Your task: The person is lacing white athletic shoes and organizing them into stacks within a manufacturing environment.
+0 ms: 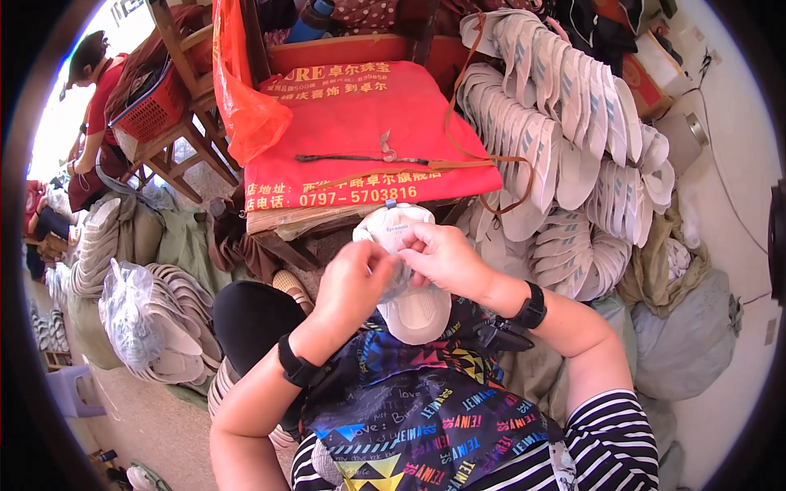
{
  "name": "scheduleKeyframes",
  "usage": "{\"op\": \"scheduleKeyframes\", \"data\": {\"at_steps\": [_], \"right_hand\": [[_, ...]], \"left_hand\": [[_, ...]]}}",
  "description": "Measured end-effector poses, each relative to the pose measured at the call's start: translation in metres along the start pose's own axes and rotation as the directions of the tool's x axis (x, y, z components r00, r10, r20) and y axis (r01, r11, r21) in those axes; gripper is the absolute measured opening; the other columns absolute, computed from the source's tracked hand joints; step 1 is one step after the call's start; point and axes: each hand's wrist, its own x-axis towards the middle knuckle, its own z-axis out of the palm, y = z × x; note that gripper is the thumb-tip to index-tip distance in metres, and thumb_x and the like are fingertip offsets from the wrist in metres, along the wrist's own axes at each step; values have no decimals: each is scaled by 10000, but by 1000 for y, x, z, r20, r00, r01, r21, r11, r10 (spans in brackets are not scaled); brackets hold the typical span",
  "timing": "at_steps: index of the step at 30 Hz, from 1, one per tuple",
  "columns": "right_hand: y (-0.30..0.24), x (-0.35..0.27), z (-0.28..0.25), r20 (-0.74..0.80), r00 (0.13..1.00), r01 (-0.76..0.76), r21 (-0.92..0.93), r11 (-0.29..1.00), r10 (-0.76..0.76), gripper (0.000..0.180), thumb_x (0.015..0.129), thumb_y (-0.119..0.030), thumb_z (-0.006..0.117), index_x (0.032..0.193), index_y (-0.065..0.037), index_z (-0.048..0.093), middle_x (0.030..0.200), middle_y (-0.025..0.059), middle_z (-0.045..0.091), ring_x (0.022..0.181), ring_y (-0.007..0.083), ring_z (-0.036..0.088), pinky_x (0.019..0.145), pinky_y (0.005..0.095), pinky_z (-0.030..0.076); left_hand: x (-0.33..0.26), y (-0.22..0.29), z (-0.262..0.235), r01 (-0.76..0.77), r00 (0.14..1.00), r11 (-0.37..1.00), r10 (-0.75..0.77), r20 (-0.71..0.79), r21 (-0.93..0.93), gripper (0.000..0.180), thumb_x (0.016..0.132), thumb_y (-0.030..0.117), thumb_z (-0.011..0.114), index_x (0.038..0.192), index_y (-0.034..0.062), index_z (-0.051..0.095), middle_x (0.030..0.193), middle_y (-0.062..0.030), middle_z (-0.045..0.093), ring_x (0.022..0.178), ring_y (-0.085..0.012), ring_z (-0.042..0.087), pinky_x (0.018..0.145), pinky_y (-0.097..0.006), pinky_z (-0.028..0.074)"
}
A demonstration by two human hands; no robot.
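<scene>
A pale shoe [416, 317] with a grey-blue tab at its far end lies lengthwise between my lap and the table edge. Over its middle, my left hand [354, 278] is closed, thumb and fingers pinched together; what sits in the pinch is too small to make out. My right hand [452, 260] meets it from the other side, its fingers curled in and closed against the shoe. The fingers of both hands hide the shoe's middle. A dark patterned apron [401, 409] covers my lap beneath it.
Ahead stands a small table under a red printed cloth [368, 123], with a thin dark tool [336, 158] and a brown cord on it. Stacked pale soles [557, 106] rise at right; more soles [176, 319] lie at left. A person in red [98, 106] sits far left.
</scene>
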Motion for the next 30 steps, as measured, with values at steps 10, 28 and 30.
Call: {"op": "scheduleKeyframes", "data": {"at_steps": [10,28,30], "right_hand": [[8,-7,-8,-19,999,25,-135,991,-28,168,923,-114,618,1056,-12,621,826,4,630,653,39,564,563,215,481],[-20,-14,-11,-36,996,80,-62,995,-83,112,879,-86,639,948,2,636,772,65,616,633,137,601,556,279,476],[-49,-16,-17,-45,759,517,-564,644,-650,46,847,21,648,878,-8,630,804,70,603,709,146,595,615,272,484]], "left_hand": [[-10,4,15,-45,997,998,42,64,42,189,778,157,725,878,36,619,807,-97,593,721,-267,600,655,-382,489],[-10,-7,16,-97,995,970,100,1,-221,209,776,41,705,976,24,645,786,-32,539,645,-112,491,581,-276,442],[-6,-10,10,-156,987,944,159,-13,-292,292,784,26,707,1069,20,644,857,-19,533,654,-85,479,583,-243,438]]}}
